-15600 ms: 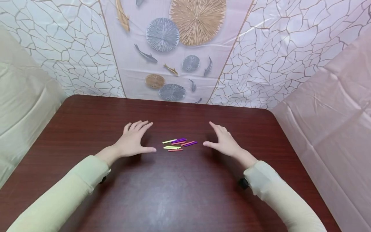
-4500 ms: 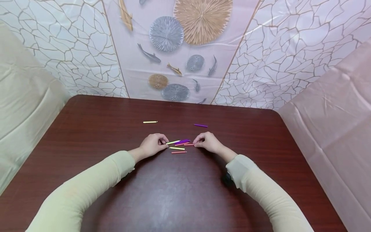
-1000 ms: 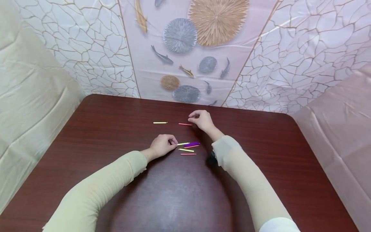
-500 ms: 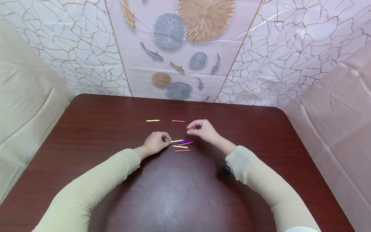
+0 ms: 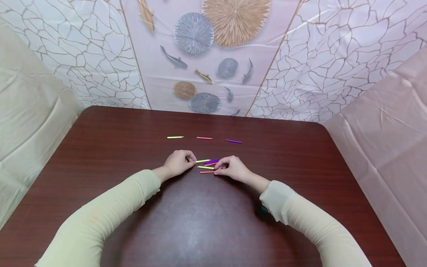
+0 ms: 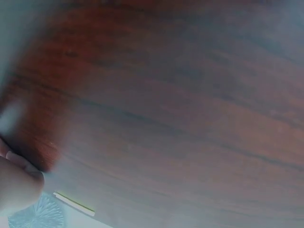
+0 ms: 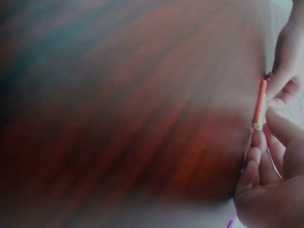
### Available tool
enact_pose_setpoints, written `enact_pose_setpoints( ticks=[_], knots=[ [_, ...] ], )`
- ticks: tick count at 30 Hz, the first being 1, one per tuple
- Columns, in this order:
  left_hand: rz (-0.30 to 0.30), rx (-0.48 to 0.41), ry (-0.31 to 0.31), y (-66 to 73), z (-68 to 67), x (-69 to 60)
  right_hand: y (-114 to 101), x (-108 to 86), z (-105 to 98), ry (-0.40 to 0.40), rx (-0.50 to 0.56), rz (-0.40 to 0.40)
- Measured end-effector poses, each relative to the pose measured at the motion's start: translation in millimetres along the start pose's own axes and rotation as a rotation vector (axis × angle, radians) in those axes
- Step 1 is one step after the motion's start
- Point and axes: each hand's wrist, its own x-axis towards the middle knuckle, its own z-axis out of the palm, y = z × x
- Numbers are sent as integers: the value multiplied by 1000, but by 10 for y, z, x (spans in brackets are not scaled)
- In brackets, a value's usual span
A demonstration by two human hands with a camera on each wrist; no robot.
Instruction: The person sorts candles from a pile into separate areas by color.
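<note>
My right grip (image 5: pixel 232 168) has come to the nearest coral stick (image 5: pixel 207 172), now within reach, clamped or not I cannot tell; my left grip (image 5: pixel 180 162) pinches a yellow stick (image 5: pixel 203 161).

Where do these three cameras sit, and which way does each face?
Head: on the person's head, facing forward and down at the table and wall; sleeved arms, left hand and right hand show.
Left wrist: on that wrist, facing across the table toward a yellow stick; part of a hand, probably the left, shows.
Right wrist: on that wrist, facing across the table; both hands show.
Head and right wrist share the nearest red stick.
</note>
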Motion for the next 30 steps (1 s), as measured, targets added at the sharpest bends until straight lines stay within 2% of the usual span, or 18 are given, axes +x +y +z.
enact_pose_setpoints(
  ticks=[10, 16, 23, 30],
  knots=[
    [-33, 10, 3, 44, -6, -17, -6, 7, 39, 8, -100, -51],
    [-24, 17, 16, 33, -5, -19, -7, 18, 30, -6, -127, -51],
    [-2, 26, 64, -13, -18, 11, -5, 35, 16, -26, -132, -30],
    [-10, -43, 62, -40, -47, 31, -15, 34, 16, -33, -130, -24]
  ],
)
